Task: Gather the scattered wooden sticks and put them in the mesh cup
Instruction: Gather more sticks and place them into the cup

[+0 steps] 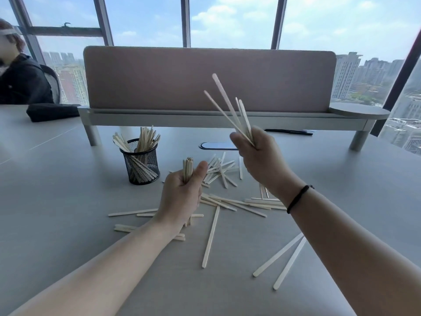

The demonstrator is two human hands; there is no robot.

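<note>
A black mesh cup (141,166) stands on the grey table, holding several pale wooden sticks that poke out of its top. My left hand (182,192) grips an upright bundle of sticks (188,166), just right of the cup and raised above the table. My right hand (257,153) is lifted higher and holds a fanned bunch of sticks (230,110) that point up and to the left. Many loose sticks (227,205) lie scattered on the table under and between both hands, with two more sticks (284,258) near the front right.
A raised desk shelf with a pink-brown divider panel (209,78) spans the back of the table. A cable port (216,145) sits under it. A dark bag (52,111) lies at the back left, beside a seated person (20,76).
</note>
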